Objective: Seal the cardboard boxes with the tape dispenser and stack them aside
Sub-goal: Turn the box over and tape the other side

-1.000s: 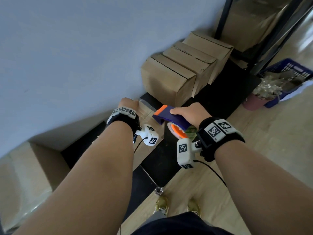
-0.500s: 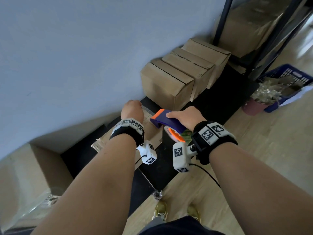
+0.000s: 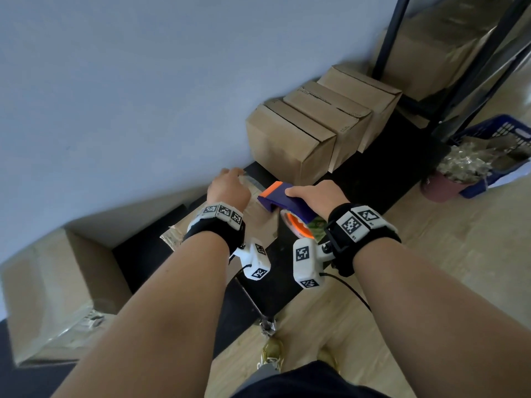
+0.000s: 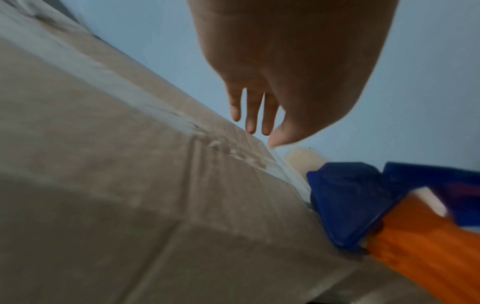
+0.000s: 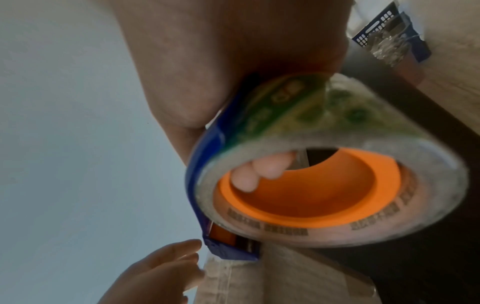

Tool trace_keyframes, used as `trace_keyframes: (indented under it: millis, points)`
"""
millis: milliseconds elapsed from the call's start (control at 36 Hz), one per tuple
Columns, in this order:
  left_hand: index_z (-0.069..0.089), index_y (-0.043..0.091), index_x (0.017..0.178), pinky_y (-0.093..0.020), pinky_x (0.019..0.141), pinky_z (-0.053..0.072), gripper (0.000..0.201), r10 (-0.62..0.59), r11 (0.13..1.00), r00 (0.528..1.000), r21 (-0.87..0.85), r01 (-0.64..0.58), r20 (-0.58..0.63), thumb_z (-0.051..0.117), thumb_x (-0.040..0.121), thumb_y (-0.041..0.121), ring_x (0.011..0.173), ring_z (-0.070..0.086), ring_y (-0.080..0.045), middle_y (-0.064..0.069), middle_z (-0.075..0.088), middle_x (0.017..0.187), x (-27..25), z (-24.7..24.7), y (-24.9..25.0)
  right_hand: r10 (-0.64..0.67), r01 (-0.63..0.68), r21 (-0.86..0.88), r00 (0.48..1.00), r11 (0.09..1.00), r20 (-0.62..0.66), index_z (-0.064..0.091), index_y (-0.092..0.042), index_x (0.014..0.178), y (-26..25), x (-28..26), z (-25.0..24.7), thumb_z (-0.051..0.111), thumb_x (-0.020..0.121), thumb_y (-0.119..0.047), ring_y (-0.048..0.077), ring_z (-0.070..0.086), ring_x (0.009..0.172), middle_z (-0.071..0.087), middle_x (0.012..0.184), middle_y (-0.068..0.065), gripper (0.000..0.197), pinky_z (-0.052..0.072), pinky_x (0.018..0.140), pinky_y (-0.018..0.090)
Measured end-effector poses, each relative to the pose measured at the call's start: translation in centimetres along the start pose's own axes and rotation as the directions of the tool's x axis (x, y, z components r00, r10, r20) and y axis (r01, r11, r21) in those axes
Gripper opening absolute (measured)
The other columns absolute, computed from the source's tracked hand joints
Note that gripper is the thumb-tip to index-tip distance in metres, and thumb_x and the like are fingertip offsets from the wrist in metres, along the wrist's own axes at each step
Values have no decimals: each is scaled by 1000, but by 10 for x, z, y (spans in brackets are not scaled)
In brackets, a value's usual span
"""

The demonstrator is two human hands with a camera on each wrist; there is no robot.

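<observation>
Head view: the left hand point(image 3: 228, 186) has advanced to the far end of the cardboard box point(image 3: 260, 225) on the black surface point(image 3: 370, 179); the seam run is likely starting. The right hand point(image 3: 317, 196) grips the tape dispenser point(image 3: 283, 203).

Left wrist view: straight fingers point(image 4: 250, 115) press the tape end.

Right wrist view: fingers point(image 5: 259, 171) curl through the dispenser core.
</observation>
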State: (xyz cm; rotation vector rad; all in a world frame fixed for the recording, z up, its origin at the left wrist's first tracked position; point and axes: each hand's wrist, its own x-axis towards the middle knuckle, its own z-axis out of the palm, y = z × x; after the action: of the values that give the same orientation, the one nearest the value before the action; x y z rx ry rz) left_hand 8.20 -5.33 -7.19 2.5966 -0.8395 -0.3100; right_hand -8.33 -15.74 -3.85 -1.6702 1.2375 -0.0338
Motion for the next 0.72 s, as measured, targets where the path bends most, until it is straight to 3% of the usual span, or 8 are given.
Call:
trace_keyframes:
  millis: [56,139,222,306,389,500,583,722]
  points:
    - [62,26,120,-39,97,44,41,53,998,998,47,-52,-26,43,86,15,113,55,-27,-3,56,127,-9,-3,-3,-2,2,16,1000,1000,14,49,-10,79,1,-3,-1,71,82,-41,21,58,87,58,86,5,38,41,71,27]
    - [63,26,118,-39,101,38,36,113,979,990,160,-125,81,51,85,28,123,48,-24,0,54,132,-20,-8,-2,-17,17,18,1000,1000,21,58,-3,101,1,-6,0,71,82,-41,24,60,93,62,100,9,45,44,74,30]
    - [39,27,143,-49,116,16,71,55,979,961,172,-105,272,65,79,41,145,16,-21,1,21,158,-28,-9,-2,-22,21,29,999,999,33,60,0,109,2,-7,1,70,81,-41,27,62,98,65,108,13,51,47,80,33]
    - [16,31,152,-59,115,4,103,20,952,931,277,-129,366,76,70,50,148,-7,-21,1,-3,161,-32,-3,-7,-23,21,49,999,999,48,61,2,110,3,-8,1,70,82,-41,28,62,100,65,112,15,52,44,78,31]
    - [7,34,152,-61,115,3,117,12,929,928,339,-148,372,81,64,52,148,-9,-24,0,-10,161,-31,2,-12,-24,19,68,998,998,60,60,0,109,5,-9,0,70,83,-40,27,61,101,64,112,14,49,44,78,31]
    - [9,35,152,-61,115,7,115,14,917,937,369,-152,350,80,64,54,148,-6,-25,-1,-7,161,-31,4,-11,-41,37,67,997,997,58,56,-4,98,10,-10,-1,71,83,-40,26,62,97,64,105,12,42,45,78,31]
    - [10,36,152,-61,115,8,113,16,918,937,366,-152,349,79,66,53,148,-5,-24,0,-6,162,-32,3,-12,-34,30,69,997,997,66,61,0,102,15,-9,-3,72,80,-43,26,64,94,67,103,13,49,52,82,33]
    - [9,36,152,-61,115,9,111,15,922,937,358,-149,349,79,67,52,148,-5,-24,0,-6,162,-32,2,-11,-51,48,41,996,998,77,61,-4,102,24,-10,-8,70,81,-43,23,63,92,66,99,10,46,49,77,30]
